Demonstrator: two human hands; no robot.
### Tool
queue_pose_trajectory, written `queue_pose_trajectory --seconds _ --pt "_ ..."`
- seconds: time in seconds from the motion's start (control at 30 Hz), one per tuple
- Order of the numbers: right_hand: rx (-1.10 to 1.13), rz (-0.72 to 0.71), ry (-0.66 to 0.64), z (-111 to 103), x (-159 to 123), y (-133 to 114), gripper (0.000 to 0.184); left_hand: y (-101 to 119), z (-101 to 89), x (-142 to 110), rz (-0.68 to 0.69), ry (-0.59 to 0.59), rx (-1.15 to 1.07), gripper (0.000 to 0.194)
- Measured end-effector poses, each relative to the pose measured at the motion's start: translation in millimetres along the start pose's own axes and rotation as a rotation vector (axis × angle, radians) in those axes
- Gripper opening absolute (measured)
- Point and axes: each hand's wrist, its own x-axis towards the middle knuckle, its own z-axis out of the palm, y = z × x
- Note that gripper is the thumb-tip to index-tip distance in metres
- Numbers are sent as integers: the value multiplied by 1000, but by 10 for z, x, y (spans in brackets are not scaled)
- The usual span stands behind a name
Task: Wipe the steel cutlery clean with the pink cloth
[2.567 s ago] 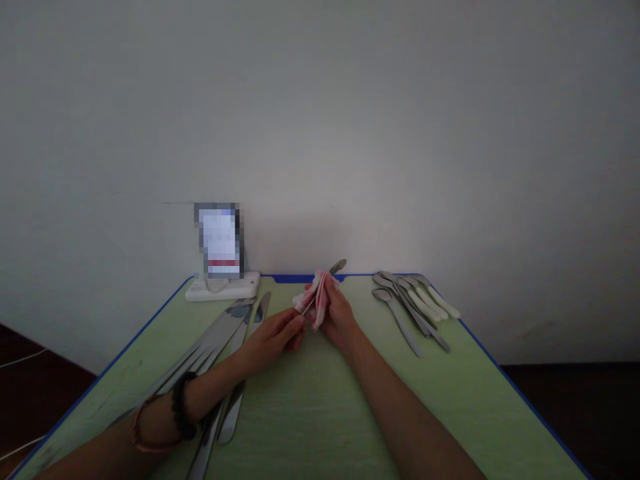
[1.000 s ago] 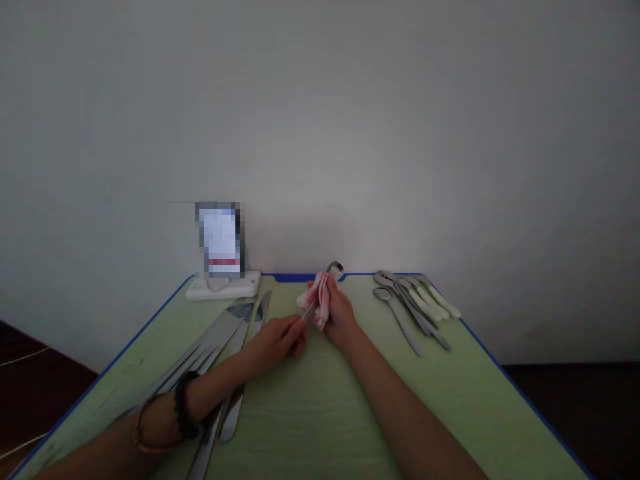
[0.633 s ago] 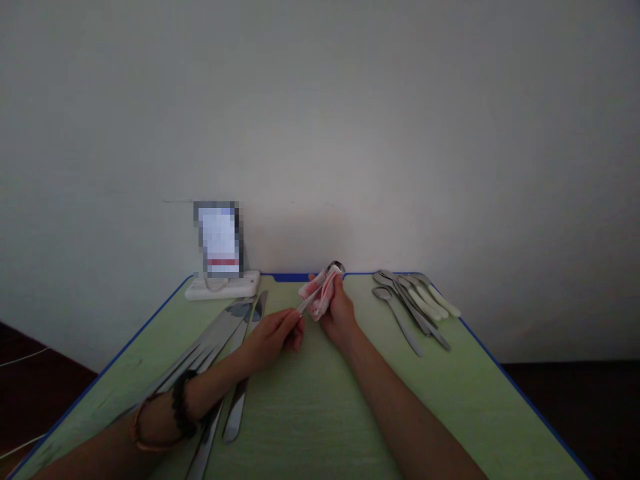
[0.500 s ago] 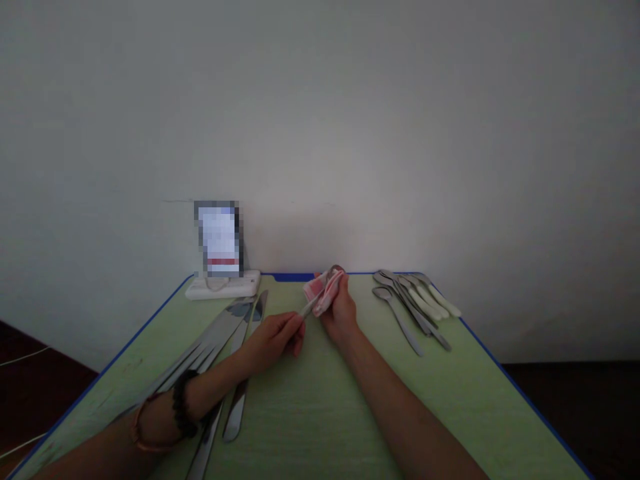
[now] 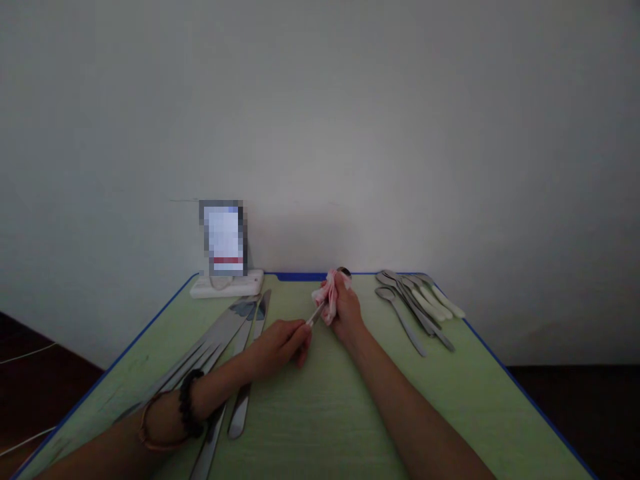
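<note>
My left hand point(image 5: 285, 341) is closed on the handle end of a metal spoon point(image 5: 317, 313), held above the middle of the table. My right hand point(image 5: 349, 308) is wrapped round a pink and white cloth point(image 5: 329, 297), which is folded about the spoon's upper part. The tip of the spoon's bowl shows dark beyond the cloth; the rest of the bowl is hidden. My left forearm passes over several long metal knives point(image 5: 240, 413) lying at the left. Right of my right hand lies a group of spoons point(image 5: 400, 320), one of them apart from the others.
Several pale-handled pieces of cutlery point(image 5: 435, 300) lie by the right edge of the green table point(image 5: 310, 413). At the back left a phone point(image 5: 225, 237), its screen blurred, stands on a white block point(image 5: 227, 285). A wall point(image 5: 320, 133) rises behind the blue table edge.
My right hand has closed more tightly, bunching the cloth round the spoon. The cloth lay more open before. The whole view has shifted slightly.
</note>
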Motion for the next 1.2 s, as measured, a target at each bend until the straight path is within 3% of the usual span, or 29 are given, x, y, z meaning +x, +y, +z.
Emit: queue_pose_trajectory --seconds 0.47,0.83,1.2 --pt "-261 -18 -119 41 -123 102 40 -73 24 38 1 83 -85 38" --pt "103 81 77 59 -53 32 24 14 -9 8 9 55 -27 39" --pt "33 9 -7 -12 -18 67 27 -81 24 18 5 58 -239 36"
